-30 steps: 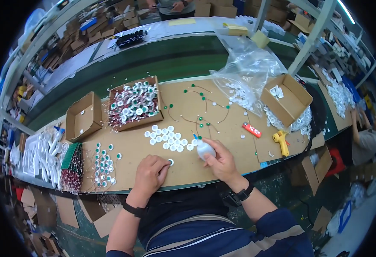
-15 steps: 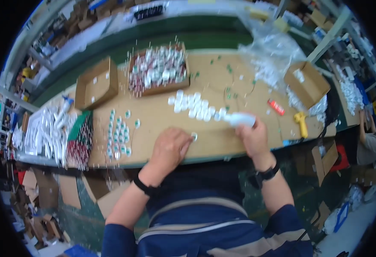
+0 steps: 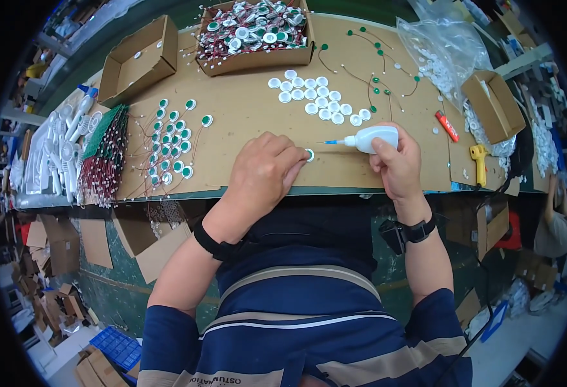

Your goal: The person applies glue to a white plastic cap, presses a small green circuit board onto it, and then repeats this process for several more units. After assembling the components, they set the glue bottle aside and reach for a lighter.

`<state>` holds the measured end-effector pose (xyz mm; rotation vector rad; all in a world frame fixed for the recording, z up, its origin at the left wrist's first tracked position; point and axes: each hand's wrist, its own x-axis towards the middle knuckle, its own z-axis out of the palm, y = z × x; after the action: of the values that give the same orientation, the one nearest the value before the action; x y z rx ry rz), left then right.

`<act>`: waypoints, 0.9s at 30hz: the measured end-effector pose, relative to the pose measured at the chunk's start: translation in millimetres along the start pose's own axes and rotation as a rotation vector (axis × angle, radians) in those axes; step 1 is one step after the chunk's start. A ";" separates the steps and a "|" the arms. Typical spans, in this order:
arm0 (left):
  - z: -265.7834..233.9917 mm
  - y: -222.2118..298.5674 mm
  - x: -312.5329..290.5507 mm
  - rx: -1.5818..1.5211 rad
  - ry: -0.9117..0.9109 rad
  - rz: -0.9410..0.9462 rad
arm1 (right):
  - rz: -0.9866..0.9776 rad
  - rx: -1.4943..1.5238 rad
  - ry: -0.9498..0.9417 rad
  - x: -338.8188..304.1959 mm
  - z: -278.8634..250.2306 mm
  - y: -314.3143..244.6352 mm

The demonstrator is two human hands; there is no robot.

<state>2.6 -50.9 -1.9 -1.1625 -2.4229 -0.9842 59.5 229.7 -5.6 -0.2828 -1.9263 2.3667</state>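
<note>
My left hand (image 3: 261, 169) is closed, its fingertips pinched at the edge of a small round white cap (image 3: 309, 155) on the table; part of the cap is hidden. My right hand (image 3: 399, 161) grips a white squeeze bottle (image 3: 368, 138) with a blue needle tip. The bottle lies nearly level, its needle pointing left, just above and to the right of the cap. Beyond the hands is a cluster of white round caps (image 3: 322, 102). To the left lie rows of white caps with green discs and thin wires (image 3: 173, 137).
A cardboard box of wired discs (image 3: 257, 61) stands at the back, beside another cardboard box (image 3: 110, 80). White plastic handheld-fan-like parts (image 3: 68, 151) and a green-and-red wire bundle (image 3: 104, 151) are left. At right are a red tube (image 3: 446, 126), a yellow tool (image 3: 479, 164) and a box (image 3: 501, 116).
The view has shifted, so the table sits higher in the picture. My right hand has drawn the bottle away from the cap cluster, toward my left hand. The left hand still pinches at the cap.
</note>
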 end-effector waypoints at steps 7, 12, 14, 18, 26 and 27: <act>-1.2 0.6 2.9 0.035 -0.068 0.001 | -0.027 -0.227 0.023 3.3 6.1 0.6; 0.2 -0.1 5.6 0.045 -0.070 0.008 | -0.138 -0.335 0.039 5.6 7.6 4.7; 1.0 -0.6 5.3 0.045 -0.076 0.012 | -0.150 -0.337 0.042 5.4 7.8 5.0; 2.6 -1.5 4.6 0.043 -0.074 0.010 | -0.133 -0.399 0.029 4.6 10.3 0.7; 2.2 -0.4 5.5 0.037 -0.057 0.009 | -0.152 -0.392 0.012 3.0 11.1 -0.2; 2.4 -0.5 5.3 0.036 -0.055 0.009 | -0.149 -0.395 0.009 2.7 10.8 -0.4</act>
<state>-1.1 -46.4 -1.1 -1.2025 -2.4648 -0.9144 54.7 219.9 -3.3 -0.1635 -2.3109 1.8795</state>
